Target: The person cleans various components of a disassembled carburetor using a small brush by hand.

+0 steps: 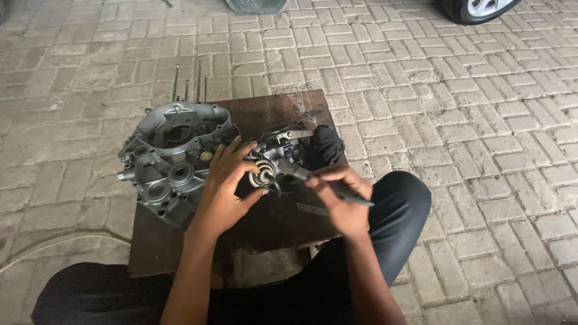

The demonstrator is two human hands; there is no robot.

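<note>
A grey metal engine crankcase half [171,156] lies on a dark brown board [265,108] on the paved ground. Beside it sits a smaller engine part with a round spring-like piece [263,174] and shiny levers [289,133]. My left hand [224,189] grips this smaller part around the round piece. My right hand [338,198] holds a dark slim tool [325,183] whose tip points at the round piece. A black cloth or glove [328,147] lies just behind the part.
Several thin metal rods [191,84] stand up behind the crankcase. Brick paving surrounds the board. Two vehicle tyres [256,5] [475,9] show at the top edge. My dark-trousered knees [400,198] frame the board's near side.
</note>
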